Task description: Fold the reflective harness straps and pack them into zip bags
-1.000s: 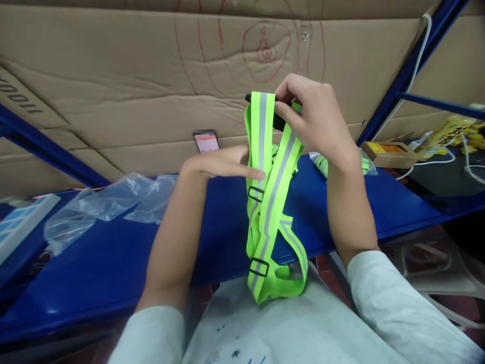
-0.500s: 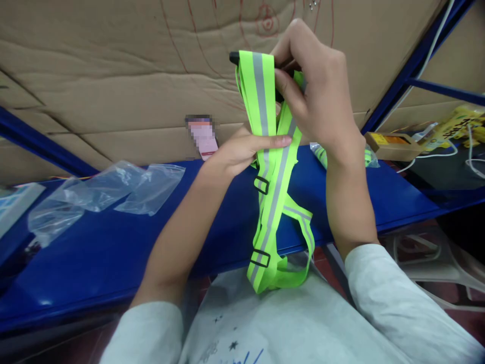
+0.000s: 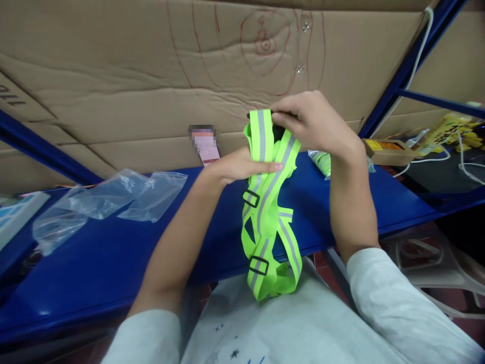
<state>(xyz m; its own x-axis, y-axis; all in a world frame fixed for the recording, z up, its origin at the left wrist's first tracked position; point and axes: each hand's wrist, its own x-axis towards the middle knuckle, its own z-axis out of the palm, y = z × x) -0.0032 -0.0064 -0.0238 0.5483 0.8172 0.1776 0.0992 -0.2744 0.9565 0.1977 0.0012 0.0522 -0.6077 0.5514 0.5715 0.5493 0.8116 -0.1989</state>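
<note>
Left hand (image 3: 239,166) around neon-yellow straps (image 3: 265,202), right hand (image 3: 316,124) pinching their top

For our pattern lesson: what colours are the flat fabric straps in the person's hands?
Lime-green straps with grey central stripes, clearest in the head view.

Plastic bags (image 3: 153,197) on table (image 3: 113,268), left in my remote feed; straps (image 3: 267,222) between left hand (image 3: 242,166) and right hand (image 3: 318,120); phone (image 3: 207,147) behind the former, before cardboard (image 3: 125,114); packet (image 3: 322,163) behind right forearm (image 3: 350,202); box (image 3: 392,153) farther right

Left hand (image 3: 240,166): fingers mostly hidden behind green straps (image 3: 261,137); black piece (image 3: 278,133), possibly clip, largely covered; phone screen (image 3: 206,147) pixelated
</note>
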